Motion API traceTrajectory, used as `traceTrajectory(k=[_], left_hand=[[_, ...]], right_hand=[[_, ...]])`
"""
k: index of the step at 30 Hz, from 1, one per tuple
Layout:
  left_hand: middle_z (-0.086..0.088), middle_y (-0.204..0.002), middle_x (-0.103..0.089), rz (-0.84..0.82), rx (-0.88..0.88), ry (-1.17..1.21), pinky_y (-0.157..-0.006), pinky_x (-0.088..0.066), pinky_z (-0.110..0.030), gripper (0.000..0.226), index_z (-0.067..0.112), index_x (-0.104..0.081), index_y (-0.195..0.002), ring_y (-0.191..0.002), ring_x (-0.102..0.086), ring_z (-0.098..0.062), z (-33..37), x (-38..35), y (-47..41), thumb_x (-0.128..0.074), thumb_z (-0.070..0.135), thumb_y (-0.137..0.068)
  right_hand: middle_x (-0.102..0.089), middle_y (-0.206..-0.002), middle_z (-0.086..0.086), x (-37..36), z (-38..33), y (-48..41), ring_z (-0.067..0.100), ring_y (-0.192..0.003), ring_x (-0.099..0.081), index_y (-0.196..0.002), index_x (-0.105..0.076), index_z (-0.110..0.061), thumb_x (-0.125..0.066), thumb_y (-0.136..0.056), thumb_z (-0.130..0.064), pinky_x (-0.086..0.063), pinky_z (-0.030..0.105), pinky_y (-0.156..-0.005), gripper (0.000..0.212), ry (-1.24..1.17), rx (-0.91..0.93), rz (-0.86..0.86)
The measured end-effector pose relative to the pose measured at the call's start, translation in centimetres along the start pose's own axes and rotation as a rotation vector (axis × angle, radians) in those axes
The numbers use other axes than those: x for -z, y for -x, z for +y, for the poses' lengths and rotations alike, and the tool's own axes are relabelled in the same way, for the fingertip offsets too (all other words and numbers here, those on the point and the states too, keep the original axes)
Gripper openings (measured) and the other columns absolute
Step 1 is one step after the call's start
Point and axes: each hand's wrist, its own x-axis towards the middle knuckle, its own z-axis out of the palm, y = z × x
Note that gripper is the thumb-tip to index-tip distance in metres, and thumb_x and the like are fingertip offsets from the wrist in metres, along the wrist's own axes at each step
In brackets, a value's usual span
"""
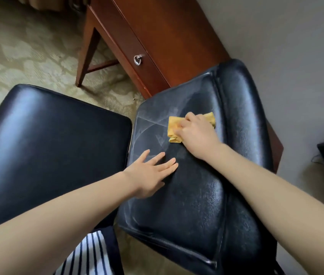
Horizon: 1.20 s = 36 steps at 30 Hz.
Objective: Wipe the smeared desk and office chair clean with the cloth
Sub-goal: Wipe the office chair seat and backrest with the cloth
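The yellow cloth (174, 126) lies bunched on the far part of the black chair seat (187, 195), under the right hand (194, 133). That hand's fingers (179, 128) are curled down over the cloth and clamp it against the leather. Pale smears (149, 124) fan out in crossing streaks just left of the cloth. The nearer half of the seat looks darker and cleaner, so I judge the chair about half done.

The left hand (151, 171) rests flat on the seat near its left edge, its fingers straight and slightly spread, holding nothing. It seems to brace the chair.

The cloth looks thin, soft and light. It will crumple and slide out unless it is held in a wad under the palm, as it is here. The leather is smooth and padded. It should give a little under pressure and let the cloth glide.

The wooden desk (167, 36) stands beyond the chair, close to it, with 1 ring pull (137, 60) on its drawer front. Whether its top is smeared cannot be told from here.

A 2nd black cushion (48, 151) sits just beside the seat on the left, over patterned carpet (18, 56).
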Motion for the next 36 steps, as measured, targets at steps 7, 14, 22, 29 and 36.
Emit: traceTrajectory(k=[7,14,22,29,36], left_hand=[[-0.003,-0.105,-0.067,0.294,-0.156,-0.172,-0.111,-0.028,-0.038,0.039,0.019,-0.065,-0.109,-0.107,-0.058,-0.022,-2.4,1.6,0.4,-0.03,0.021,-0.091],[0.001,-0.156,-0.024,0.334,0.001,0.064,-0.11,-0.018,-0.025,0.056,0.019,-0.023,-0.149,-0.134,-0.035,-0.017,-2.5,4.5,-1.2,-0.035,0.014,-0.095],[-0.001,-0.158,0.018,0.247,0.054,0.258,-0.117,0.009,-0.037,0.079,0.019,0.014,-0.15,-0.145,0.017,-0.014,-1.1,6.9,-5.0,-0.037,0.047,-0.098],[-0.001,-0.158,0.019,0.186,0.056,0.3,-0.119,0.006,-0.036,0.075,0.019,0.016,-0.15,-0.145,0.011,-0.01,-0.3,6.8,-6.5,-0.024,0.054,-0.098],[-0.001,-0.157,0.021,0.202,0.066,0.219,-0.119,0.005,-0.035,0.077,0.019,0.02,-0.148,-0.145,0.012,-0.008,-0.4,6.4,-7.2,-0.018,0.06,-0.095]], right_hand=[[-0.059,-0.066,-0.012,0.8,-2.9,7.5,0.017,-0.071,-0.052,-0.058,-0.067,-0.031,-0.079,-0.054,-0.028,-0.033,0.028,-0.056,0.014,-0.134,0.161,0.015],[-0.067,-0.09,-0.01,1.6,-0.5,12.2,0.02,-0.078,-0.055,-0.084,-0.072,-0.03,-0.076,-0.06,-0.017,-0.044,0.029,-0.056,0.027,-0.336,0.128,0.13],[-0.07,-0.095,0.005,1.2,8.8,7.6,0.032,-0.073,-0.057,-0.092,-0.074,-0.015,-0.048,-0.075,-0.003,-0.048,0.035,-0.054,0.033,-0.213,-0.028,0.339],[-0.068,-0.102,0.007,0.1,12.4,-1.8,0.034,-0.086,-0.054,-0.099,-0.072,-0.015,-0.043,-0.081,0.0,-0.041,0.036,-0.067,0.038,-0.148,-0.174,0.32],[-0.055,-0.129,-0.003,-0.4,12.0,-8.4,0.025,-0.12,-0.042,-0.123,-0.057,-0.029,-0.043,-0.094,-0.011,-0.033,0.034,-0.094,0.037,-0.135,-0.148,0.09]])
